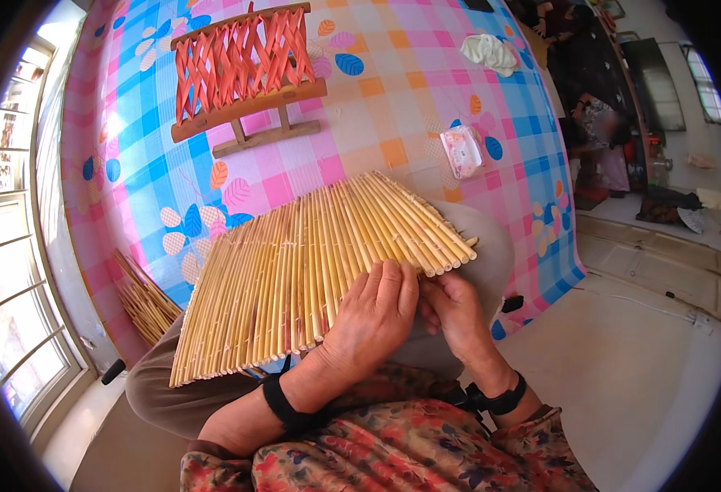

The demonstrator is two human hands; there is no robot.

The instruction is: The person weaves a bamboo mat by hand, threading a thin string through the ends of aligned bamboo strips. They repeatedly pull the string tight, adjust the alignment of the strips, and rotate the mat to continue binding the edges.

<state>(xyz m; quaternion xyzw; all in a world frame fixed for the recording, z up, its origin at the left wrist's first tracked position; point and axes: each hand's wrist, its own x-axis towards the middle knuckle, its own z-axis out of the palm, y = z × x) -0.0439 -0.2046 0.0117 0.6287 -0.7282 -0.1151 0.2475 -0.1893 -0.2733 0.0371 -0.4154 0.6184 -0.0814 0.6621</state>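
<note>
Across my crossed legs lies a mat (295, 266) of thin yellow reed sticks, bound side by side with rows of thread. My left hand (381, 303) is closed over the mat's near edge, right of its middle, with the fingers on top of the sticks and the thumb hidden. Close beside it, my right hand (457, 316) has its fingers bent in a pinch just under the near right corner. Whatever those fingertips hold is too small or too hidden to make out. Dark bands circle both wrists.
A bundle of loose sticks (143, 299) lies left of my knee on the checked, leaf-patterned sheet (368, 123). Ahead stands a wooden stool (250, 107) with red strap weaving. A packet (461, 152) and a white cloth (489, 54) lie right. Another person (600, 123) is far right.
</note>
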